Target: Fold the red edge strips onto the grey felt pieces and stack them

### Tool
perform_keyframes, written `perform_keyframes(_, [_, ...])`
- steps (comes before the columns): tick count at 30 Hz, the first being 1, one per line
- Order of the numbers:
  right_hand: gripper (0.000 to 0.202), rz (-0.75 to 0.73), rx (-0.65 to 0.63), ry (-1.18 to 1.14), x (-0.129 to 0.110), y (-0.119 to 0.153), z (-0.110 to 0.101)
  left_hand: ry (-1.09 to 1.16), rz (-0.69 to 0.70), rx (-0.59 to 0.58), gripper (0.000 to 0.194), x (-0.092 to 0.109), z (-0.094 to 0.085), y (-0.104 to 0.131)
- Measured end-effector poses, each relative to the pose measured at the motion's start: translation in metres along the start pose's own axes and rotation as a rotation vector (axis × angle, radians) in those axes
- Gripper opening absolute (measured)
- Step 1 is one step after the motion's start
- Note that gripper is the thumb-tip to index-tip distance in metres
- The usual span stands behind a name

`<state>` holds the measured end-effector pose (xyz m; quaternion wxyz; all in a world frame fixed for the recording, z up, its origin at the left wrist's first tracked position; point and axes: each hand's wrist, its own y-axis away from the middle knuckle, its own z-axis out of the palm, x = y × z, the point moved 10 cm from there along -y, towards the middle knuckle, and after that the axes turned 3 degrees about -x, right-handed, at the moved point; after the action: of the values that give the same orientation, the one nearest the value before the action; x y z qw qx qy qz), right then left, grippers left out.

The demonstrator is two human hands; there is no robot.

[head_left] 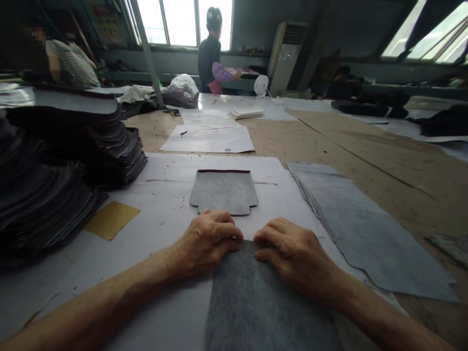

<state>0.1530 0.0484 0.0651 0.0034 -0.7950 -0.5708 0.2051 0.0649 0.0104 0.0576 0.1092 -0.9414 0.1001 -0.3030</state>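
A grey fabric panel (263, 302) lies on the white sheet in front of me and runs off the bottom of the view. My left hand (210, 241) pinches its far edge at the left corner, thumb and fingers closed. At the right end of that same edge, my right hand (288, 246) grips the panel in a similar pinch. Just beyond my hands rests a smaller grey fabric piece (224, 192) with a dark red strip along its far edge and notched near corners. The near part of the long panel is partly behind my right forearm.
Tall stacks of dark fabric pieces (109, 141) stand at left, beside a yellow square (112, 220). Grey panels (369, 234) lie in a pile at right. White papers (208, 139) and a white spool (261, 86) are farther back. A person (210, 58) stands across the table.
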Motion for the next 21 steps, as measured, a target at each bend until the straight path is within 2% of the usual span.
perform_keyframes(5, [0.002,-0.056,0.024,-0.042,-0.001,0.003,-0.003,0.018,0.159,0.014,0.02,0.014,-0.003,0.006])
perform_keyframes(9, [0.008,-0.119,0.044,-0.064,-0.004,0.008,-0.005,0.02,0.233,0.001,0.023,0.025,-0.002,0.008])
perform_keyframes(15, [0.017,-0.202,0.056,0.023,-0.014,0.012,-0.006,-0.126,0.349,-0.025,0.026,0.041,0.007,0.016])
perform_keyframes(21, [0.021,-0.298,0.029,0.089,-0.028,0.016,-0.004,-0.171,0.371,-0.056,0.023,0.045,0.01,0.017])
